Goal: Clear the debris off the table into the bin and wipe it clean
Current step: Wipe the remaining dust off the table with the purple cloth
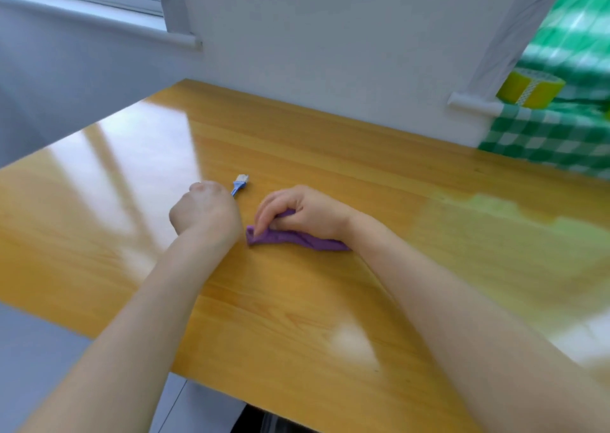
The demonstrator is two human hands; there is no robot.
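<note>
Left hand [204,211] fisted round blue brush [240,185] handle, right hand [298,211] pinching folded purple cloth [293,238] flat at table [297,317] centre, well clear of every edge, open wood all round, forearms converging.

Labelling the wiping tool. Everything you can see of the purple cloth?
The purple cloth looks like soft fabric, bunched into a long rumpled strip lying on the glossy wooden table. The right hand holds it, fingers curled over its top; its left end sticks out past the fingertips. The left hand, gripping a blue brush, is close beside it but not touching.
</note>
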